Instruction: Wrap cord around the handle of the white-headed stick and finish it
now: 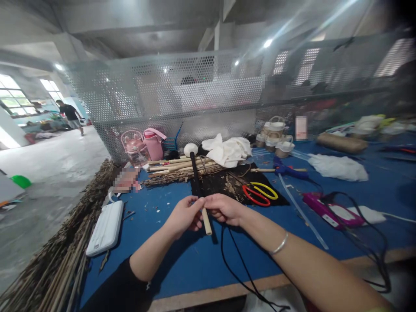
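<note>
A slim stick [206, 222] with a bare, pale near end points toward me over the blue table. Its upper length has a black wrapping [196, 177], and a white ball-shaped knob [190, 150] shows at the far end. My left hand [186, 215] is closed around the stick from the left, thumb at the lower edge of the black part. From the right, my right hand [225, 209] pinches at the same spot, fingertips touching the left thumb. Below the right hand a black cord [232, 260] loops over the table's front edge; its upper end is hidden.
Scissors [260, 193] with red and yellow handles lie on a black cloth [227, 184]. Behind are bundled sticks [175, 169] and white cloth [229, 150]. A blue glue gun [286, 169] and purple box [331, 212] lie right; a white power bank [105, 227] and dried stalks [65, 242] left.
</note>
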A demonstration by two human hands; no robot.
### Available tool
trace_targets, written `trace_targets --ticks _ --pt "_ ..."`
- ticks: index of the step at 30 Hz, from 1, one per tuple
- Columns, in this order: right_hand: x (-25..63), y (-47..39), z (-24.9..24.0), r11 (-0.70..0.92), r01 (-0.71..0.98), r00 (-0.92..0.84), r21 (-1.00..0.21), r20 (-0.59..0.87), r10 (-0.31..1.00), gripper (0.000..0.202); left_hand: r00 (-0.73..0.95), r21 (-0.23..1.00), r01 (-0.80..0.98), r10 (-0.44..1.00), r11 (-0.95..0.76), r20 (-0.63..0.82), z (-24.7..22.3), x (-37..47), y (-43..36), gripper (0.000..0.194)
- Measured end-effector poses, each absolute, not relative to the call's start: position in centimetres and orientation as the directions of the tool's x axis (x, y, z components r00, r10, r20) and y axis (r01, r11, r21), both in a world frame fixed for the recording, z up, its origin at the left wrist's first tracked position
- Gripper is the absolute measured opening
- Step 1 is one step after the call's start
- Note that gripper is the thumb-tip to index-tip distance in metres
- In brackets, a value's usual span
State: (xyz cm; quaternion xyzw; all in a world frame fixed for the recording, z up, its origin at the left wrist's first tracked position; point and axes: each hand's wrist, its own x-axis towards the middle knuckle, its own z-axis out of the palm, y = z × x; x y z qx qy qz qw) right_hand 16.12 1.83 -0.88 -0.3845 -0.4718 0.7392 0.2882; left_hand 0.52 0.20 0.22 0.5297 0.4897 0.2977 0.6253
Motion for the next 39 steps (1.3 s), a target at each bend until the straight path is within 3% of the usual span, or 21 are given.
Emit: trace_targets --ticks 5,11,17,19,23,26,29,34,39 --pt "16.0 1.6 -1.0 -0.310 0.065 -0.425 -0.948 -0.308 0.851 0.030 0.360 0.960 0.107 0.889 0.260 -0.281 -0.6 0.2 -0.4 0.078" --pt "16.9 2.5 -1.6 -0.380 0.063 -0.613 -0.923 -0.336 0.715 0.029 0.462 0.947 -0.013 0.842 0.320 -0.278 -1.2 -0.4 -0.4 0.055" --pt "17.0 2.7 -1.7 -0.406 0.069 -0.641 -0.911 -0.353 0.682 0.027 0.534 0.930 -0.046 0.796 0.365 -0.286 -1.0 -0.6 -0.4 0.046" --pt "16.8 2.7 -1.8 -0.297 0.120 -0.582 -0.947 -0.310 0.752 0.025 0.528 0.931 -0.021 0.794 0.366 -0.300 -1.0 -0.6 -0.4 0.047" --pt "16.8 2.9 -2.2 0.041 0.285 -0.404 -0.958 -0.081 0.911 0.020 0.474 0.939 0.010 0.825 0.344 -0.307 -1.1 -0.4 -0.6 0.057" --pt "16.9 3.1 -2.2 0.094 0.338 -0.385 -0.936 -0.047 0.922 0.018 0.442 0.941 0.019 0.842 0.337 -0.310 -1.2 -0.3 -0.7 0.067" --pt "16.9 2.9 -1.9 0.024 0.318 -0.387 -0.948 -0.107 0.916 0.016 0.428 0.941 0.023 0.847 0.338 -0.315 -1.2 -0.3 -0.7 0.071" --pt "16.9 2.5 -1.3 -0.294 0.239 -0.437 -0.925 -0.373 0.818 0.018 0.468 0.938 -0.020 0.833 0.345 -0.296 -1.2 -0.5 -0.5 0.069" --pt "17.1 2.6 -1.4 -0.447 0.060 -0.610 -0.892 -0.388 0.691 0.028 0.577 0.921 -0.049 0.763 0.388 -0.291 -0.6 -1.0 -0.7 0.061"
